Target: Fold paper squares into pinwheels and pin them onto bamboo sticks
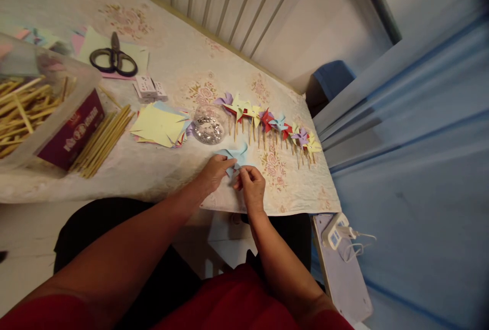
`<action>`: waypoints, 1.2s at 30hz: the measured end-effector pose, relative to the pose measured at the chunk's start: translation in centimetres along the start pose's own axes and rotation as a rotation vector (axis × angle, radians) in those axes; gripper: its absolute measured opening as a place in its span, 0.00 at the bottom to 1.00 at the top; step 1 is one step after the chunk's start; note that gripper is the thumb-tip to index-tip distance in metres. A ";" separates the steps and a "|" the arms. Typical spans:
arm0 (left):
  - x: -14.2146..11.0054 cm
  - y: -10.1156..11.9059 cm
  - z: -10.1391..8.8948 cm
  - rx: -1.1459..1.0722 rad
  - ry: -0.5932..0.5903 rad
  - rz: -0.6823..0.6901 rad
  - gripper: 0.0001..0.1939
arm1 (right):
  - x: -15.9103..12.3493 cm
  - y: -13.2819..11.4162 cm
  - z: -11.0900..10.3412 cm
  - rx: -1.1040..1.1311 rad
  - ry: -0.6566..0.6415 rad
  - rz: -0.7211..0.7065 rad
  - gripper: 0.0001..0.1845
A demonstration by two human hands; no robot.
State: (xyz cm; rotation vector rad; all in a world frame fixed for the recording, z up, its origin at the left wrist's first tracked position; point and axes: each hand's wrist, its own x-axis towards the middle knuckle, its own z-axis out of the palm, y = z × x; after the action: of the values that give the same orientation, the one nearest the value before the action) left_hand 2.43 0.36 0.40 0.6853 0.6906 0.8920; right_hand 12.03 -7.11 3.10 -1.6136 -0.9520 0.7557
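Between my hands is a light blue paper pinwheel head (240, 154), some of its blades curled in toward the middle. My left hand (215, 171) grips it from the left, thumb on top of the paper. My right hand (250, 181) is closed at its lower right edge, fingertips pinched together; whether they hold the paper or something tiny is hidden. Just beyond stands a clear round dish (209, 125) of small shiny metal fasteners. To its left lies a stack of cut paper squares (160, 125), pale yellow on top.
Finished pinwheels on sticks (278, 124) lie in a row at the right. Black-handled scissors (113, 60) rest on paper sheets at the back left, near small white boxes (148, 87). A plastic tub (86, 111) holds many sticks; more sticks (103, 142) lie beside it. A power strip (334, 230) sits lower right.
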 end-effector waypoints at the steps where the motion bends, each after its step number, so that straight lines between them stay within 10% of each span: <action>1: 0.0 0.0 0.0 0.022 0.004 0.000 0.10 | 0.0 -0.2 0.1 0.010 0.010 0.025 0.11; 36: -0.3 0.3 -0.1 0.069 -0.044 -0.021 0.10 | 1.0 -0.6 0.2 0.014 0.004 0.152 0.12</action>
State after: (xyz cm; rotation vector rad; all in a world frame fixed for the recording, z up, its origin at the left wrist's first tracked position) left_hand 2.11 0.31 0.66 0.7556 0.6907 0.8350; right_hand 12.18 -6.08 3.62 -1.6878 -0.8260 0.8604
